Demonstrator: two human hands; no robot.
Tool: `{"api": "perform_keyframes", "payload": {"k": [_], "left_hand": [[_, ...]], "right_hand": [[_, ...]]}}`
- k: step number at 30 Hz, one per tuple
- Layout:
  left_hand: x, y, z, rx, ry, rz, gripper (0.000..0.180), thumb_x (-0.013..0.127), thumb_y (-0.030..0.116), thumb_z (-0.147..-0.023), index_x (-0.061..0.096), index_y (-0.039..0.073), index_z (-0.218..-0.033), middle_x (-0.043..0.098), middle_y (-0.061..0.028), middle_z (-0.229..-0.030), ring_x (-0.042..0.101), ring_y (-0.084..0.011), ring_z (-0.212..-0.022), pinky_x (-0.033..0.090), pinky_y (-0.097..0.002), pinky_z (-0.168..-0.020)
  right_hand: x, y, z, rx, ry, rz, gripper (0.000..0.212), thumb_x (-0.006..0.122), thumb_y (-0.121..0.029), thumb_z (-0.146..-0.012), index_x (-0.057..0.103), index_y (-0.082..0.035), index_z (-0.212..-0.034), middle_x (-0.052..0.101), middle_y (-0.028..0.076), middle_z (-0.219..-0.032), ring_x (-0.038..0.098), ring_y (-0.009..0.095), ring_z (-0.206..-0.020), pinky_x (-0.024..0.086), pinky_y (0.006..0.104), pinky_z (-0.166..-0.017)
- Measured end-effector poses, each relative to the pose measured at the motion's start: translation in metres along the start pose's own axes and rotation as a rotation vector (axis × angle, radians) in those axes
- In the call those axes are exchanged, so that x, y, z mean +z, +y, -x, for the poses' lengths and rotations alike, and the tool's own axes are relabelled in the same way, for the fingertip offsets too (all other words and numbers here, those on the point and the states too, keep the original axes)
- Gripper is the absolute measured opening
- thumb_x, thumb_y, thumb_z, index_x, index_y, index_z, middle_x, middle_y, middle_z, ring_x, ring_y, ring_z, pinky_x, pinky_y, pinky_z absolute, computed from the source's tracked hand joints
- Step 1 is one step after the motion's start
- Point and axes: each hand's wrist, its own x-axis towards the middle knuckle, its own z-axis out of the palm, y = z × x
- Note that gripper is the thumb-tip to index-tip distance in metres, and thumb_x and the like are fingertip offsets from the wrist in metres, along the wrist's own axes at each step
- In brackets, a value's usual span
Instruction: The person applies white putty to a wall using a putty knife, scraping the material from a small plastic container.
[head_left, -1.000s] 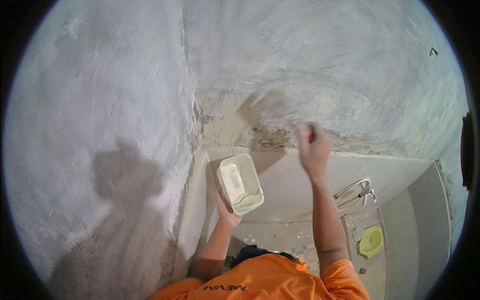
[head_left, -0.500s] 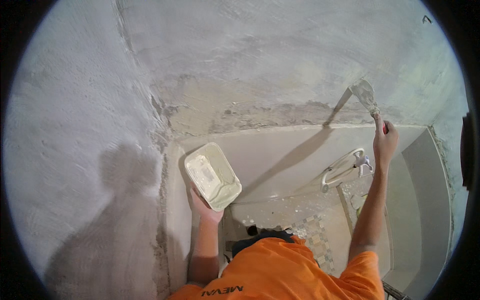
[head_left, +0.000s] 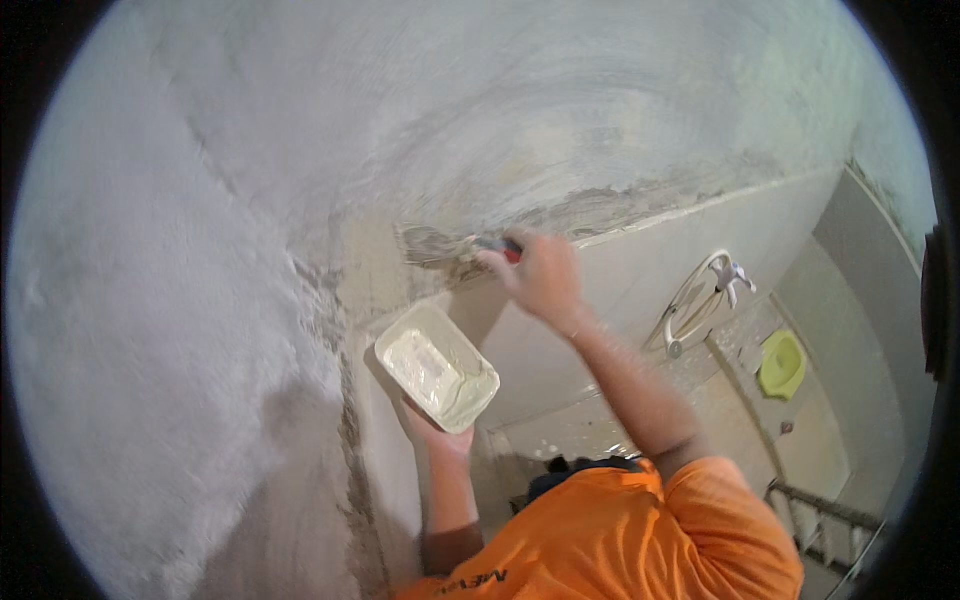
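Note:
My right hand (head_left: 545, 275) is wrapped round the red and dark handle of a putty knife (head_left: 435, 246). Its wide, putty-smeared blade lies against the wall (head_left: 560, 120), just above the upper edge of the tiles and near the corner. Below it, my left hand (head_left: 440, 430) holds a cream plastic tub (head_left: 436, 368) from underneath, tilted with its mouth toward me. Pale wet putty coats the inside of the tub and pools at its lower end. The fingers under the tub are partly hidden.
Pale tiles (head_left: 640, 260) cover the lower wall. A hose with a white shower head (head_left: 732, 280) hangs on them at right. Farther down are a yellow-green squat toilet pan (head_left: 781, 364) and a metal ladder or rack (head_left: 830, 510). A rough plastered wall (head_left: 150, 350) rises close on my left.
My right hand has swept the putty knife leftward along the wall toward the corner, above the tub. The view has turned, bringing the toilet pan into sight. My left hand still holds the tub.

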Motion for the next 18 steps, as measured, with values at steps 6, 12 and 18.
{"api": "perform_keyframes", "payload": {"k": [6, 12, 18], "left_hand": [[0.039, 0.004, 0.028, 0.058, -0.107, -0.019, 0.065, 0.047, 0.052, -0.104, 0.037, 0.015, -0.157, 0.053, -0.0104, -0.148, 0.059, -0.0315, -0.129, 0.055, -0.0518, -0.105], [0.008, -0.034, 0.032, 0.185, -0.043, -0.526, 0.065, 0.077, 0.035, -0.090, 0.051, 0.010, -0.145, 0.062, -0.0104, -0.137, 0.062, -0.0276, -0.125, 0.052, -0.0477, -0.107], [-0.032, -0.051, 0.032, 0.444, -0.224, -1.328, 0.074, 0.085, 0.031, -0.081, 0.052, 0.004, -0.141, 0.061, -0.0114, -0.135, 0.062, -0.0253, -0.121, 0.050, -0.0439, -0.106]], "right_hand": [[-0.206, 0.178, -0.046, 0.256, 0.254, 0.371, 0.061, 0.075, -0.054, -0.090, 0.064, 0.001, -0.068, 0.050, 0.012, -0.054, 0.044, 0.019, -0.053, 0.038, 0.0396, -0.053], [-0.232, 0.230, 0.025, 0.563, 0.609, 0.140, 0.069, 0.072, -0.062, -0.089, 0.061, 0.003, -0.068, 0.052, 0.017, -0.058, 0.048, 0.026, -0.056, 0.042, 0.0437, -0.060], [-0.190, 0.217, 0.036, 0.612, 0.391, -0.273, 0.062, 0.067, -0.056, -0.095, 0.061, 0.003, -0.076, 0.051, 0.015, -0.064, 0.047, 0.022, -0.062, 0.042, 0.0412, -0.062]]}}
